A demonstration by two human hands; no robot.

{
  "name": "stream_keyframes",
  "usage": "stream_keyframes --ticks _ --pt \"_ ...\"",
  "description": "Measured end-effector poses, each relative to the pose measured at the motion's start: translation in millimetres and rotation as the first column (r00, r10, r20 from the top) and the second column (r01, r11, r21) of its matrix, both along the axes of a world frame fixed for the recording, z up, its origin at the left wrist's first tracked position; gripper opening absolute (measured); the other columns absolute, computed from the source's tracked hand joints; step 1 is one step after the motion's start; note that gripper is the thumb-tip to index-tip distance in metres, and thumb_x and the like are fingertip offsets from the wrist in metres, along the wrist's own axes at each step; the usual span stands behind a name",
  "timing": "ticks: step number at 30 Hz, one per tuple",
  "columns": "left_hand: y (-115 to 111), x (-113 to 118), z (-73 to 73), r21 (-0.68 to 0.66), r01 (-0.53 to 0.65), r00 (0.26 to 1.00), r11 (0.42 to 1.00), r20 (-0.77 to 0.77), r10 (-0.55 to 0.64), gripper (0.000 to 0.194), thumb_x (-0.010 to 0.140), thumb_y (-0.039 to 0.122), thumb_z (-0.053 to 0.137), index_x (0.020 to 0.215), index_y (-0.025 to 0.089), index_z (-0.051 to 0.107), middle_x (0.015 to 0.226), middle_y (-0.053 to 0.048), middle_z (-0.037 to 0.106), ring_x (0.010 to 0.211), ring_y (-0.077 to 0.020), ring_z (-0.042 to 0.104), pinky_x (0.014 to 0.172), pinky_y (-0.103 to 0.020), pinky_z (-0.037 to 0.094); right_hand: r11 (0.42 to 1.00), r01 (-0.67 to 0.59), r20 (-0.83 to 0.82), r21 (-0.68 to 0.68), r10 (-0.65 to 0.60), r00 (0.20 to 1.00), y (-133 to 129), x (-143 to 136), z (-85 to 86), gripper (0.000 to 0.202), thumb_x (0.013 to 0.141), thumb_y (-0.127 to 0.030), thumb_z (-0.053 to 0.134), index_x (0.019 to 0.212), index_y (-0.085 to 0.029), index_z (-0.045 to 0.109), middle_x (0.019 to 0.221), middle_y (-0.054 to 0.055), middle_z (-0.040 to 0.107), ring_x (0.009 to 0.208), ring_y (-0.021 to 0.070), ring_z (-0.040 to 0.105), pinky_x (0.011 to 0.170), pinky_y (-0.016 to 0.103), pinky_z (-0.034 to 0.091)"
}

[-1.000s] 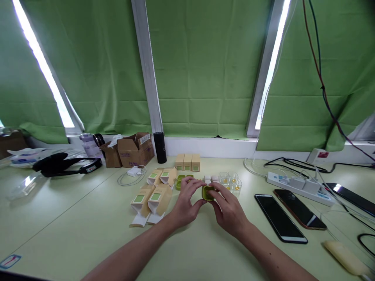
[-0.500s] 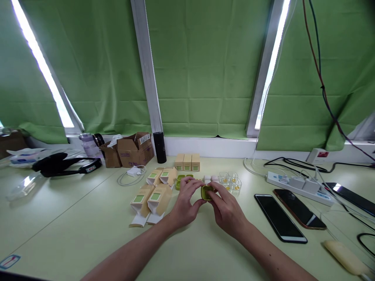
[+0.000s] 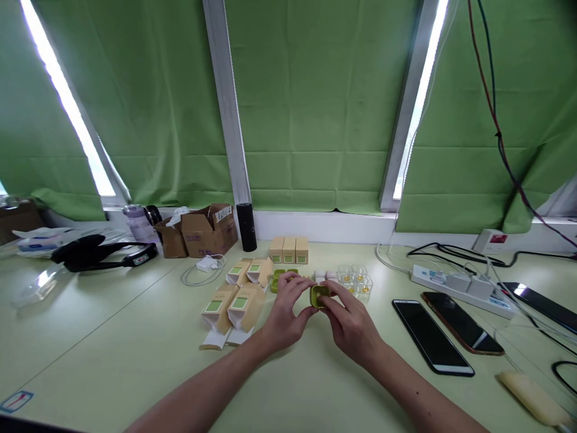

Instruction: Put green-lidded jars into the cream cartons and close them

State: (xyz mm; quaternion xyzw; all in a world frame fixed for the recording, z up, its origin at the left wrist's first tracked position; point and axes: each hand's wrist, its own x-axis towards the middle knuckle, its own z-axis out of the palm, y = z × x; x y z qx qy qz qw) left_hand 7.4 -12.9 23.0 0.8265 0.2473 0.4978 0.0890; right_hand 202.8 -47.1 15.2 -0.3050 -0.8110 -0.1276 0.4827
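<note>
Well, a green case (image 3: pixel 314 299) sits between both hands (image 3: pixel 288 316) (image 3: pixel 355 325).

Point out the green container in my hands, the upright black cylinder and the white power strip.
Green container (image 3: pixel 316 297): head view, on its side facing the camera.
Black cylinder (image 3: pixel 246 227): head view, middle of its upright wall.
White power strip (image 3: pixel 460 294): head view, on its long near side.

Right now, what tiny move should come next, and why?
Maybe the right hand could press gently into the small green container while the left hand steadies it, because both hands hold it and a right fingertip sits at its opening.
</note>
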Motion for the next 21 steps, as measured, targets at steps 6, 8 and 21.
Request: stream_keyframes --ticks 6,8,21 --pt "0.3 0.3 -0.3 -0.006 -0.017 1.000 1.000 0.007 0.018 0.039 0.090 0.016 0.070 0.128 0.023 0.063 0.118 -0.012 0.068 0.119 -0.0320 0.050 0.102 -0.054 0.046 1.000 0.001 0.014 -0.002 -0.001 1.000 1.5 0.1 1.5 0.039 0.096 -0.001 0.046 0.126 -0.020 0.062 0.131 0.018 0.060 0.113 0.0276 0.065 0.088 0.043 0.062" --pt "-0.1 0.1 0.6 -0.007 -0.015 1.000 1.000 -0.003 0.015 0.039 0.091 0.017 0.069 0.129 0.023 0.063 0.119 -0.012 0.067 0.120 -0.0322 0.049 0.103 -0.054 0.045 1.000 -0.007 -0.003 -0.011 0.007 1.000 1.9 0.7 -0.1 0.037 0.097 -0.002 0.047 0.126 -0.020 0.062 0.132 0.018 0.061 0.116 0.0280 0.064 0.089 0.043 0.062" --pt "-3.2 -5.3 1.1 0.104 -0.014 0.992 0.994 -0.120 0.026 0.059 0.091 0.006 0.053 0.147 0.025 0.047 0.139 -0.014 0.058 0.128 -0.0327 0.046 0.111 -0.058 0.038 0.661 -0.590 -0.800 -0.463 -0.026 0.599 10.2 -5.8 -3.5 0.035 0.094 -0.051 0.068 0.111 -0.022 0.059 0.096 0.006 0.072 0.082 0.0209 0.072 0.074 0.038 0.062"
